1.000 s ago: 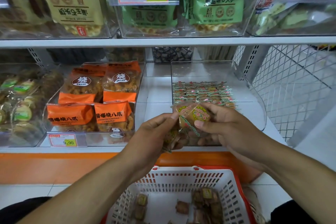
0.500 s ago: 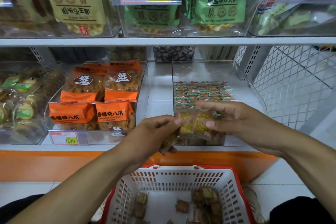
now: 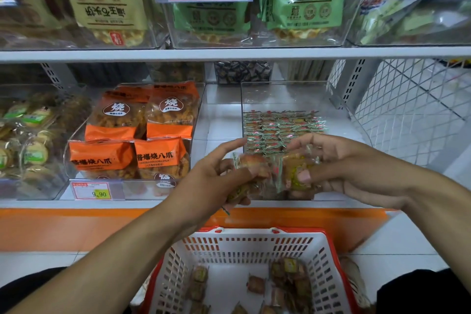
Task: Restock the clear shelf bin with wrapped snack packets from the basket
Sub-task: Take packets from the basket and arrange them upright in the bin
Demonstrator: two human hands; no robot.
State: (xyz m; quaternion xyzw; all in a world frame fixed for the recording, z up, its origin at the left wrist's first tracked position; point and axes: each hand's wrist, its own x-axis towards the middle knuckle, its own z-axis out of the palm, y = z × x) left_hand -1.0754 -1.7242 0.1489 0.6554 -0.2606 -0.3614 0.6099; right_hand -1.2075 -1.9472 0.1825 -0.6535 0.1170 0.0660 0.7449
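Both hands are raised in front of the lower shelf [image 3: 178,203], at the front edge of the clear bin [image 3: 293,94].

Left hand [image 3: 211,181]: thumb and lower fingers curled round a clutch of wrapped packets [image 3: 251,176]; index finger stretched out straight toward the bin, touching nothing. More packets show under the palm, one wrapper tail hanging below the hand.

Right hand [image 3: 346,168]: thumb pressed onto the face of a yellow-green packet [image 3: 295,173], fingers curled above and behind it — a pinch grip. The upper fingers arch over the bin's front. This hand's packet lies just beside the left hand's clutch; whether they touch I cannot tell, as the wrappers are blurred.

Bin: sits on the lower shelf, right of centre. A layer of small red-and-green wrapped packets [image 3: 283,127] covers its floor at mid-depth; the rear part of the floor is bare.

Basket [image 3: 244,245]: white with a red rim, below the hands on the floor side of the orange shelf front [image 3: 76,227]. Brown wrapped packets [image 3: 290,280] are scattered on its bottom, most toward the right.

Left of the bin — a second bin of orange bags [image 3: 132,135], with a price tag [image 3: 93,190] reading 9.90.
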